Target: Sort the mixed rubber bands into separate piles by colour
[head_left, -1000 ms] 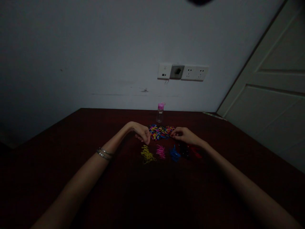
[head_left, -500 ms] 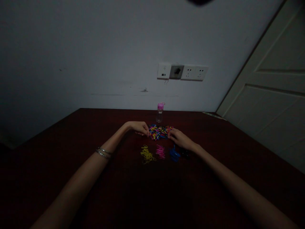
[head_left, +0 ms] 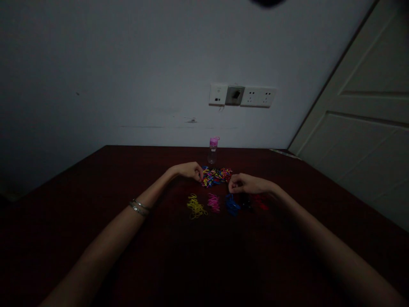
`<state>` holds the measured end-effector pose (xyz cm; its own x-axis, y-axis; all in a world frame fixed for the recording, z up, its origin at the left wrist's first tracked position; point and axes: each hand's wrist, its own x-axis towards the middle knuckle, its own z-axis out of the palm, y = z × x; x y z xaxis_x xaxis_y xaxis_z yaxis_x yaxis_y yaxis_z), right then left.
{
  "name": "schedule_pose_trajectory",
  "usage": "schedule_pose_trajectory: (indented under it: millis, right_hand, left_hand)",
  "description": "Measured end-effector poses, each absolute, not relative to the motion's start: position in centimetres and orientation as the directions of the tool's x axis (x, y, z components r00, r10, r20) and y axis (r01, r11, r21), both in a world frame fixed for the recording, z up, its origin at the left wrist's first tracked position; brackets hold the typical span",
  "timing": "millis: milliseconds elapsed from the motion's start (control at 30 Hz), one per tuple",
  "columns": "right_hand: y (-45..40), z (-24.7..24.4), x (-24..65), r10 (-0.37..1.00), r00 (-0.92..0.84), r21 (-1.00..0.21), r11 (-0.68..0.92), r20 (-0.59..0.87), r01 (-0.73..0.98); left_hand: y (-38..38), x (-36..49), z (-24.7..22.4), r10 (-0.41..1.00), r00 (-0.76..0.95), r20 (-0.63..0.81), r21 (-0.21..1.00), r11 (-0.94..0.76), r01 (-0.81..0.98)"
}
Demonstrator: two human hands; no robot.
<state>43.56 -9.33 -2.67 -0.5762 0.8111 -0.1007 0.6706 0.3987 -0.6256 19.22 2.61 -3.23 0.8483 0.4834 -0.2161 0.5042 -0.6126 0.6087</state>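
Note:
A mixed heap of small coloured bands [head_left: 214, 176] lies on the dark red table. My left hand [head_left: 193, 171] touches its left edge, fingers pinched together. At the right edge of the heap is my right hand [head_left: 240, 183], its fingers curled closed. What either hand holds is too small to make out. Nearer to me lie separate piles: yellow bands [head_left: 196, 207], pink bands [head_left: 214, 203], blue bands [head_left: 232, 204], dark bands [head_left: 246, 202] and dim red bands [head_left: 261, 201] below my right wrist.
Behind the heap stands a clear bottle [head_left: 212, 154] with a pink cap, near the wall. Wall sockets [head_left: 257, 97] are above it. The table [head_left: 143, 264] reaches the wall, and a panelled door [head_left: 361, 106] stands at the right.
My right hand has moved slightly nearer to me and its fingers are more curled. The red pile beneath the wrist now shows. My left hand has barely moved.

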Motion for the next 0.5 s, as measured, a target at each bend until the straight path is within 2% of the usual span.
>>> schedule_pose_trajectory:
  millis: [200, 333, 500]
  right_hand:
    - [-9.3, -2.7, 43.6, 0.768, -0.627, -0.684, 0.389, -0.129, 0.617]
    - [-9.1, -2.4, 43.9, 0.806, -0.582, -0.726, 0.336, -0.109, 0.600]
    - [-8.9, -2.6, 44.5, 0.858, -0.503, -0.748, 0.265, -0.106, 0.609]
  left_hand:
    - [1.9, 19.8, -3.1, 0.434, 0.893, -0.119, 0.567, -0.709, 0.420]
    - [1.5, 20.2, -3.1, 0.412, 0.904, -0.115, 0.504, -0.760, 0.411]
    - [1.5, 20.6, -3.7, 0.459, 0.882, -0.108, 0.463, -0.761, 0.454]
